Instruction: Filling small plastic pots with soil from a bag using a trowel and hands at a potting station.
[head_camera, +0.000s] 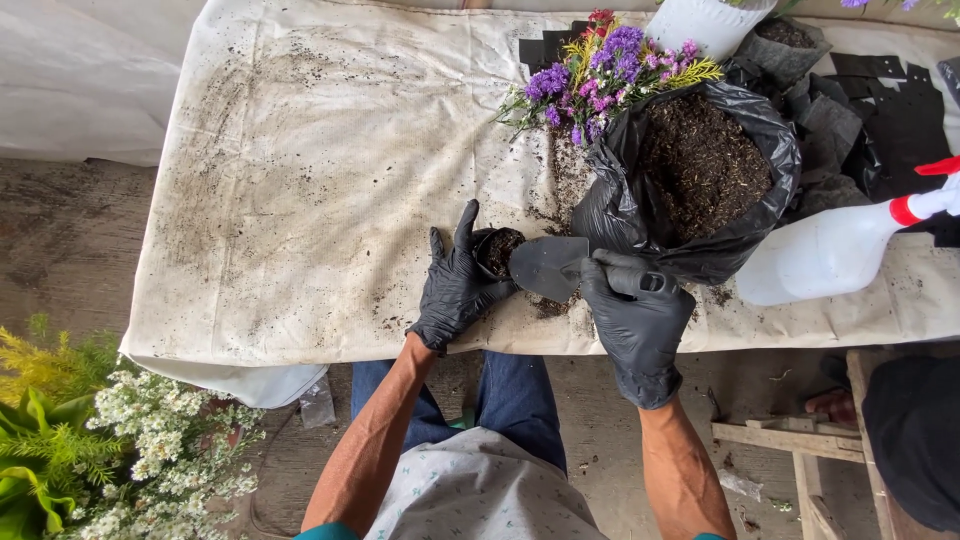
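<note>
Soil goes in best if we steady the small pot (497, 251) in our left hand (456, 284) while our right hand (636, 318) grips the trowel (548, 266), tipped low over its rim.

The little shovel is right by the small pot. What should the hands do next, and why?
Probably tip the trowel so its soil slides into the small black pot. The right hand holds the trowel's blade at the pot's rim, and the left hand steadies the pot, which looks only partly filled.

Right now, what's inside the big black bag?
The big black bag is full of dark crumbly soil with little pale bits in it. Only the top shows; anything deeper down is hidden by the soil and the bag's sides.
</note>
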